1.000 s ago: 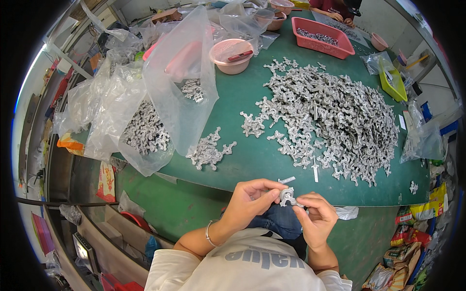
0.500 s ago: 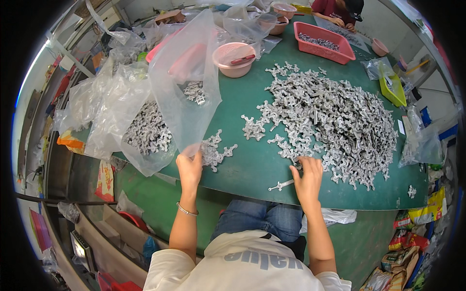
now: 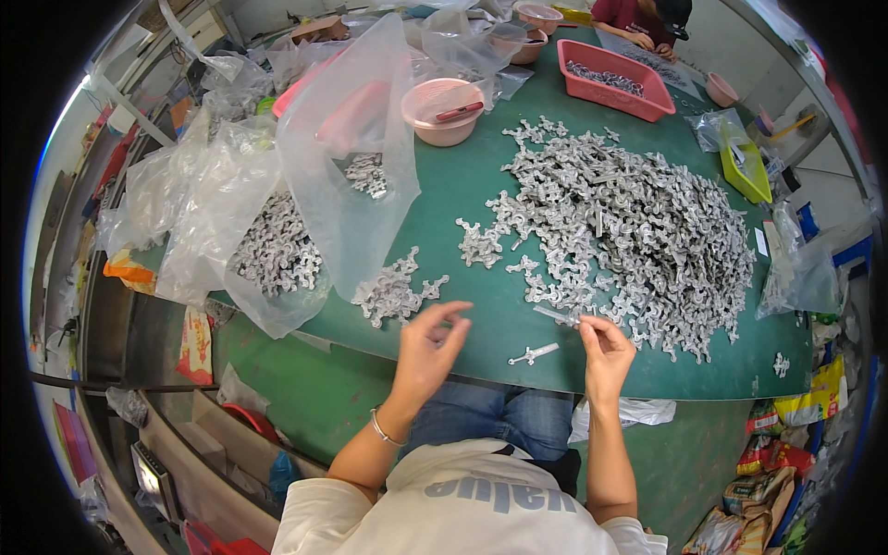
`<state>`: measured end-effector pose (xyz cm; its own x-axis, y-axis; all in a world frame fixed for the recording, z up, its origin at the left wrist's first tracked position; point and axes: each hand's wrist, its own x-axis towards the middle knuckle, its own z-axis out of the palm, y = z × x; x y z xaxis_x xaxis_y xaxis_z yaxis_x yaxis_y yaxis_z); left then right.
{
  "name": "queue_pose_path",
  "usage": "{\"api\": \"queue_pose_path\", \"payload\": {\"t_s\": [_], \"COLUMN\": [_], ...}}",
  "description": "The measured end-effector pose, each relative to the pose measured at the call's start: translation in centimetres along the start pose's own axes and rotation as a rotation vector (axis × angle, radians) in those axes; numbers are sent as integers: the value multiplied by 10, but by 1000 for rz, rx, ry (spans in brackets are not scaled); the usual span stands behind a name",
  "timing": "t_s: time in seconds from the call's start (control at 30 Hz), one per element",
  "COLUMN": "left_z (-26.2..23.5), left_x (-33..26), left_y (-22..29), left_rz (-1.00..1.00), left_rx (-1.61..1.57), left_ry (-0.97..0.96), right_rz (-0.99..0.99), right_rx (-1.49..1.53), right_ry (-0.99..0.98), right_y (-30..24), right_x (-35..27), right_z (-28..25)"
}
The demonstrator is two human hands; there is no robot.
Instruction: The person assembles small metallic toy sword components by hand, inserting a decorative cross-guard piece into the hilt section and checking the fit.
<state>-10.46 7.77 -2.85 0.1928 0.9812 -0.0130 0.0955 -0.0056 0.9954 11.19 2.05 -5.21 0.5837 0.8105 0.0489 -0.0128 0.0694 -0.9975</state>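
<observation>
My right hand [image 3: 607, 359] pinches a small sword-shaped metal piece [image 3: 555, 315] by its hilt end, its pale blade pointing left. A similar sword-shaped piece [image 3: 534, 353] lies flat on the green table just below it. Beyond my right hand spreads a large heap of silver-grey metal castings [image 3: 638, 231]. My left hand [image 3: 431, 350] is over the table's near edge with thumb and fingers apart, nothing in them. Just past it sits a small pile of castings [image 3: 396, 291], by the lower end of a clear plastic bag [image 3: 342, 222].
More clear bags [image 3: 217, 199] with castings lie on the left. Farther back stand a pink bowl [image 3: 444, 128] with a red-handled tool and a pink tray [image 3: 618, 92] of metal parts. A yellow-green basket [image 3: 745, 176] is at the right. Another person [image 3: 638, 23] works at the far end.
My left hand has left the bag and small pile, moving right and nearer to me. My right hand has picked up a sword-shaped piece beside the heap.
</observation>
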Motion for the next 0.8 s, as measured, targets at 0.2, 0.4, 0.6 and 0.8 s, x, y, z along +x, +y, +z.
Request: {"api": "queue_pose_path", "payload": {"t_s": [0.2,0.4,0.6,0.8], "left_z": [22,18,22,35], "left_x": [-3,-9,-8,-10], "left_y": [0,-6,-19,-20], "left_rz": [53,45,88,74], "left_rx": [184,301,257,252], "left_ry": [-100,-115,-122,-164], "right_rz": [-140,-438,-591,-503], "right_rx": [-482,-804,-988,-797], "right_ry": [-344,-413,-451,-248], "right_y": [2,5,31,28], "right_x": [-10,-16,-12,-9], "right_z": [-10,-9,-12,-46]}}
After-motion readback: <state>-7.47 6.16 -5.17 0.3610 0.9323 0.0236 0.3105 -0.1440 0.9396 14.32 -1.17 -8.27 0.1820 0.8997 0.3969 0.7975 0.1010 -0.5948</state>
